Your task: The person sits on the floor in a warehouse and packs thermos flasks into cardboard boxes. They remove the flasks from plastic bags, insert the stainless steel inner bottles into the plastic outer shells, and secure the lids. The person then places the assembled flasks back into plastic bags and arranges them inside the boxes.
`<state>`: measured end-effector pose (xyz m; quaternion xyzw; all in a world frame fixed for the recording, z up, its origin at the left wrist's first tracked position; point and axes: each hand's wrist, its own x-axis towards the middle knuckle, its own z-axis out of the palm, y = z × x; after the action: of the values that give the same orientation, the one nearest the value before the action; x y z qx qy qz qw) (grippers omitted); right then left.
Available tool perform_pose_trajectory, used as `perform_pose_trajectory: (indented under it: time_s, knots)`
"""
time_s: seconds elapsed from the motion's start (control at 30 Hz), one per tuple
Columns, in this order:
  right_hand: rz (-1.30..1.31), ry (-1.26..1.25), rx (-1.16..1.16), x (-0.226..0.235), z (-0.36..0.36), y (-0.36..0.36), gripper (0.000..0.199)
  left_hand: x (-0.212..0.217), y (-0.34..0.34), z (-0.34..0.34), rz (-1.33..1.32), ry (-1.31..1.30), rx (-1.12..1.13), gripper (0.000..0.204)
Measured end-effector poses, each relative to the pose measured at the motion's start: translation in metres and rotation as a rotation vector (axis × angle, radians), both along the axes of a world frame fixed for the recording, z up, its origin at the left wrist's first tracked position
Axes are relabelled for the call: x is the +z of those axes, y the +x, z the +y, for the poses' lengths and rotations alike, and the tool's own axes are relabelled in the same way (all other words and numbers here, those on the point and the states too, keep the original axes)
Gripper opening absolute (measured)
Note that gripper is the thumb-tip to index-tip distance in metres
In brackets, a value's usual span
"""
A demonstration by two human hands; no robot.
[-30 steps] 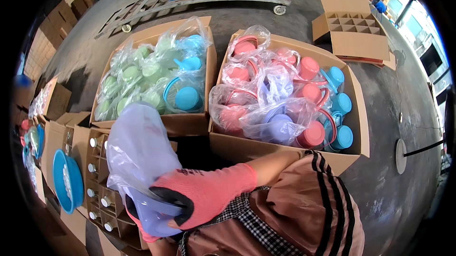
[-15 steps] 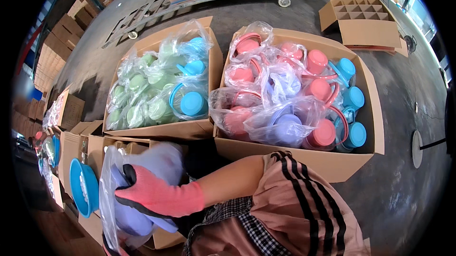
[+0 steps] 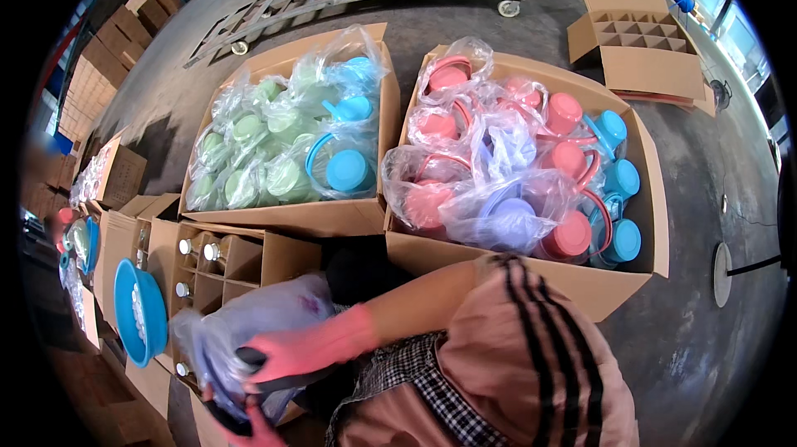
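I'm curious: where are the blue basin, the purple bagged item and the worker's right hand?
Blue basin [image 3: 155,314]: head view, on its wall, right side.
Purple bagged item [image 3: 278,304]: head view, on the bag's upper part.
Right hand [image 3: 300,351]: head view, on the pink glove.

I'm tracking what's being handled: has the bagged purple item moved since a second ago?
Yes: the bagged purple item has moved down the view, away from the large carton with green containers, whose front it overlapped.
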<state>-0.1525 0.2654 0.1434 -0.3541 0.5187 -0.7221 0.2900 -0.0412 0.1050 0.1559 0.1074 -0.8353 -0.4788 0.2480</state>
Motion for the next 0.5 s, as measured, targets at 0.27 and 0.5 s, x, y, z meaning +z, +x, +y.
perform_pose_trajectory:
  time_s: [0.27,0.5]
  knots:
    - [-0.025,0.079,-1.869,-0.128,0.387,-0.091,0.011,0.016,-0.008,-0.036,-0.29,-0.104,-0.023,0.059]
    - [-0.307,1.198,-1.679,-0.297,0.549,-0.108,0.021,0.028,-0.065,0.046,-0.506,-0.157,0.092,0.063]
